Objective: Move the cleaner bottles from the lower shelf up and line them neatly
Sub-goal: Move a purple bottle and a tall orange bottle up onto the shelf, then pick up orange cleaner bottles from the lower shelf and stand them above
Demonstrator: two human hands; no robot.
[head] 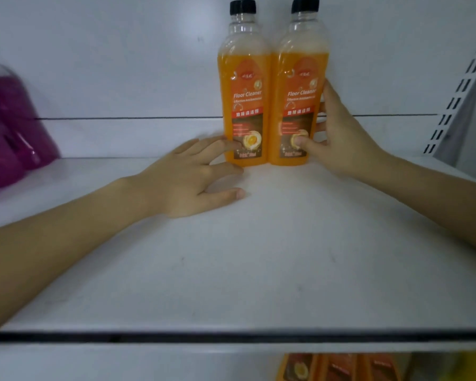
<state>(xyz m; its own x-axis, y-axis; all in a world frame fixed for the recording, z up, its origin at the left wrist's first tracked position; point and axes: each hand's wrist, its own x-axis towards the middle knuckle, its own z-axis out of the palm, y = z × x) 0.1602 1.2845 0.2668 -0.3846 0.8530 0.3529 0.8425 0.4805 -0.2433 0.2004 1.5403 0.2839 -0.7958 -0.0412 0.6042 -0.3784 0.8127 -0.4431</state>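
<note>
Nearest, under the shelf's front lip, orange-label bottles [338, 367] on the lower shelf peek up at bottom right, tops cut off. Above that, the upper shelf [231, 270], white, both my forearms reaching in over it.

L hand [187, 180]: palm down on the shelf, fingers [217, 145] spread, index tip touching the low front of the left bottle [245, 105]; not gripping.

R hand [341, 138]: wrapped on the right bottle [300, 105], thumb pressed on the label's lower front, other fingers curled round its right side.

Both bottles stand upright at the back of the shelf, center-right, side by side & touching, labels facing me, black caps on, orange liquid inside.

Far left, blurred purple jugs [8, 127] on the same shelf, well apart from the bottles. Behind everything, white back panel [121, 64]; slotted upright [456, 97] at far right.
</note>
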